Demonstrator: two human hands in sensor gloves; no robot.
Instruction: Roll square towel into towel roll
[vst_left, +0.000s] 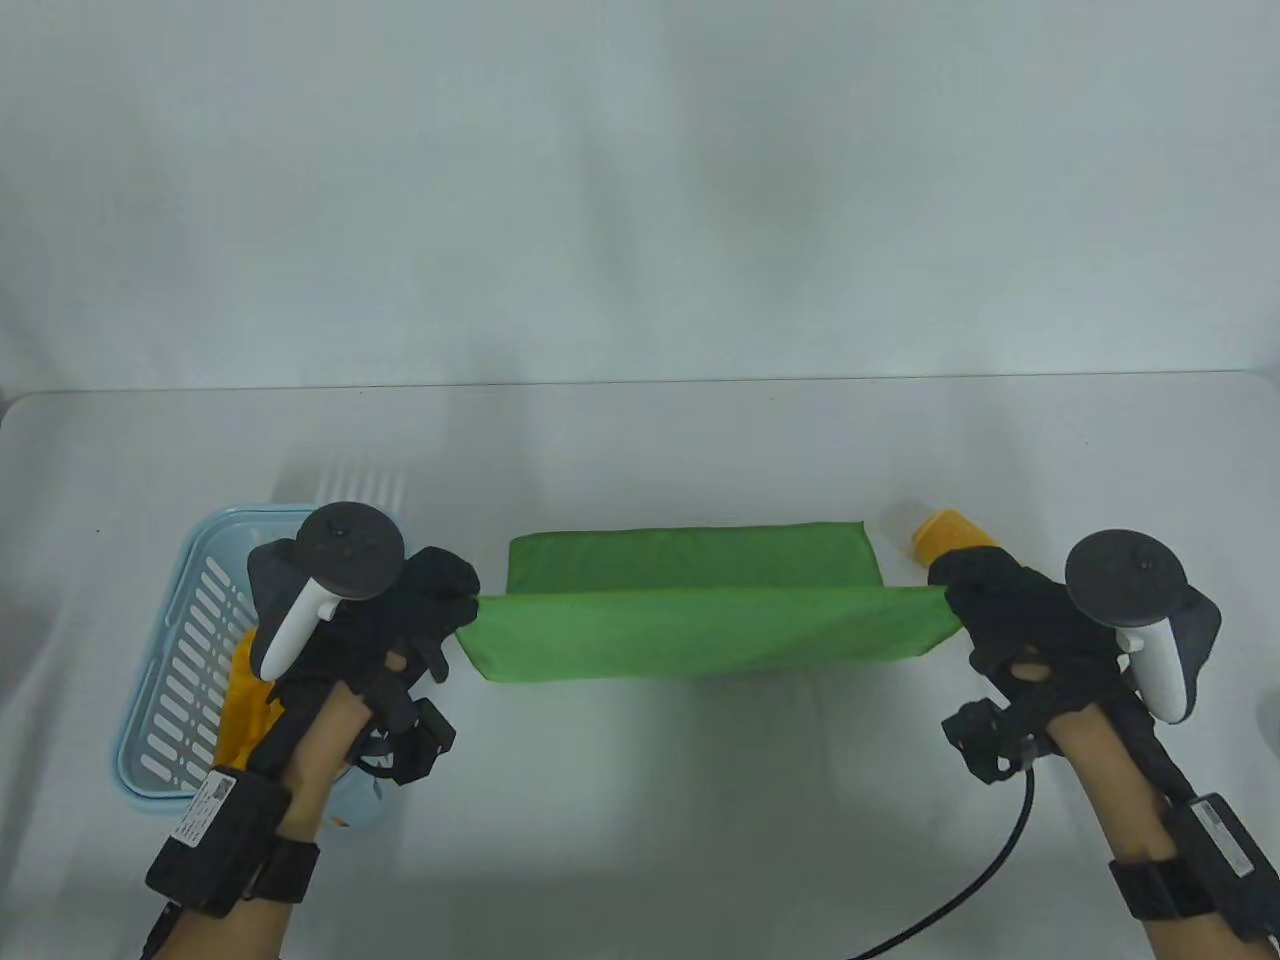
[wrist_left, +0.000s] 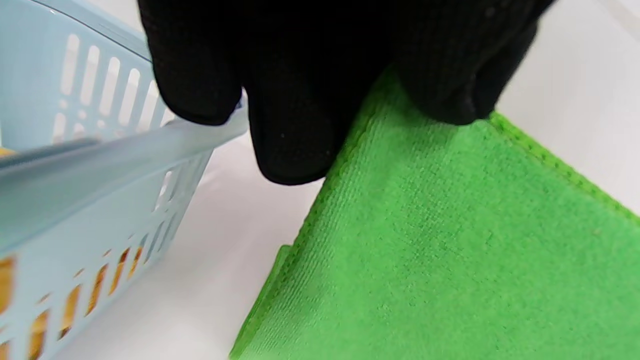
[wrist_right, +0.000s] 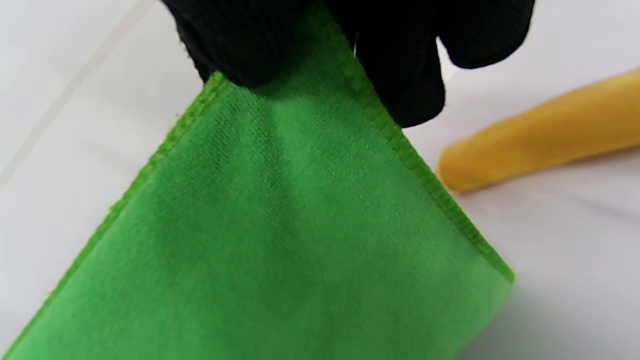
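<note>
A green square towel (vst_left: 700, 605) lies across the middle of the white table, its near part lifted and stretched taut between my hands, its far part flat on the table. My left hand (vst_left: 450, 600) pinches the towel's left corner; the left wrist view shows the gloved fingers (wrist_left: 295, 110) gripping the green towel (wrist_left: 450, 240) at its hemmed edge. My right hand (vst_left: 965, 590) pinches the right corner; the right wrist view shows the fingers (wrist_right: 400, 75) on the towel (wrist_right: 300, 240).
A light blue slotted basket (vst_left: 190, 640) stands at the left, right beside my left hand, with yellow cloth (vst_left: 245, 700) inside; it also shows in the left wrist view (wrist_left: 90, 165). A yellow rolled towel (vst_left: 945, 532) lies just behind my right hand, also in the right wrist view (wrist_right: 540, 145).
</note>
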